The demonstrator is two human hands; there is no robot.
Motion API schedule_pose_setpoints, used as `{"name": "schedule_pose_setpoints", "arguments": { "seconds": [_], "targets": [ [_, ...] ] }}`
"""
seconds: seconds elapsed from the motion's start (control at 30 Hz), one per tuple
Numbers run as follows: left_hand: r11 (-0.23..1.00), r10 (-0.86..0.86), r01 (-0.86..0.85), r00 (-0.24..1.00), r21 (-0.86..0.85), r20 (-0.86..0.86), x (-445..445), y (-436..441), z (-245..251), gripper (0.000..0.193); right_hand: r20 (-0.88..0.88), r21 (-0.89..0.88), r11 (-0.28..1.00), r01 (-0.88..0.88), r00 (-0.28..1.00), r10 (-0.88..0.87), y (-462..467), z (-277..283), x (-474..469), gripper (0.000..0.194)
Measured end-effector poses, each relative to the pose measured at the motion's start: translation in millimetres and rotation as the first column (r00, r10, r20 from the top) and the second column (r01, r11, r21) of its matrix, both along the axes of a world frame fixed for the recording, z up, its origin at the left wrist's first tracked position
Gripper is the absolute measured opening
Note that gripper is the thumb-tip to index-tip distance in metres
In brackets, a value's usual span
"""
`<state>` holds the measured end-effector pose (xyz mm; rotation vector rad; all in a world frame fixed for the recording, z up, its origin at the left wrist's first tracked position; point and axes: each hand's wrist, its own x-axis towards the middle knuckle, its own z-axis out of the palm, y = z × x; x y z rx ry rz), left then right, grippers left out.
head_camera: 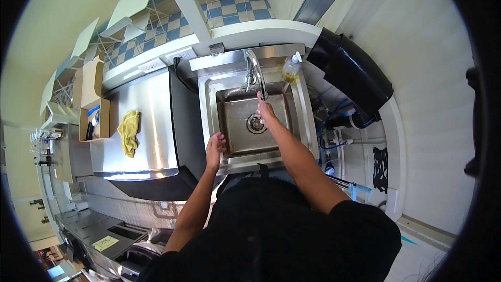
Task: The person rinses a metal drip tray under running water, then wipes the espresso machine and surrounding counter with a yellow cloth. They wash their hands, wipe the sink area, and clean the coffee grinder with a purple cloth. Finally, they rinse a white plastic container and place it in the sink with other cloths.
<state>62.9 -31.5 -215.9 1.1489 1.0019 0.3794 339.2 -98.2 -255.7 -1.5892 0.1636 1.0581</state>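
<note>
A stainless steel sink basin point(242, 141) lies before me, with its round drain strainer point(256, 123) near the middle. My right hand point(267, 112) reaches over the basin, directly under the spout of the chrome gooseneck faucet point(256, 65). It appears to hold nothing, though its fingers are partly hidden. Above the left front rim of the sink, my left hand point(215, 148) hovers with its fingers apart and nothing in it. A clear pump bottle point(291, 67) with yellow liquid stands at the sink's back right corner.
Left of the sink, a steel-topped appliance point(152, 106) carries a yellow cloth point(129, 133) and an open cardboard box point(95, 119). A large black plastic container point(348, 70) is at the right, above pipes and blue tubing point(338, 145). Wall outlets point(152, 65) line the back ledge.
</note>
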Motion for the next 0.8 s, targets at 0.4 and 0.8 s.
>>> {"name": "schedule_pose_setpoints", "arguments": {
  "seconds": [0.4,0.8],
  "targets": [
    [0.994,0.092,-0.091,0.996,0.055,-0.018,-48,-8,11,0.052,0.397,-0.799,0.359,-0.483,0.024,0.917,4,8,0,0.034],
    [0.987,0.158,-0.159,0.987,0.018,0.008,-56,-7,5,0.049,0.63,-0.575,0.543,-0.612,0.092,0.771,-44,26,19,0.048]
  ]
}}
